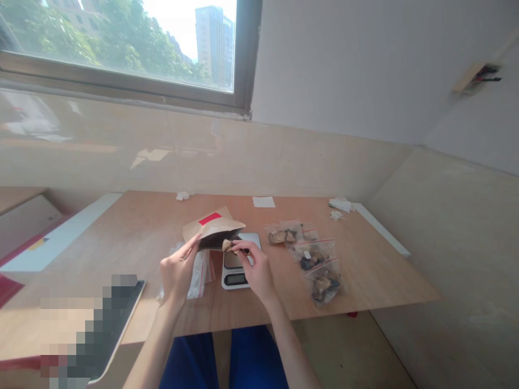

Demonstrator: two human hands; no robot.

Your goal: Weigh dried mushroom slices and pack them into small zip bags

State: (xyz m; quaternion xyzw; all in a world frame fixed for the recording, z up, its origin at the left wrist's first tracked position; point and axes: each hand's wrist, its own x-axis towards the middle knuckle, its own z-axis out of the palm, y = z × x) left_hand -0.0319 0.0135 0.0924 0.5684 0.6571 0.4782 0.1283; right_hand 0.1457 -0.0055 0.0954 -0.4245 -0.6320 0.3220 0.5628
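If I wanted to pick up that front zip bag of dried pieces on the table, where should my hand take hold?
Pinch the front zip bag by its red-lined seal strip at the far end, coming down from the right. The bag lies flat, and that strip looks thin and free of the lumpy dried pieces lower in the pouch, while the next bag sits close on its upper left.
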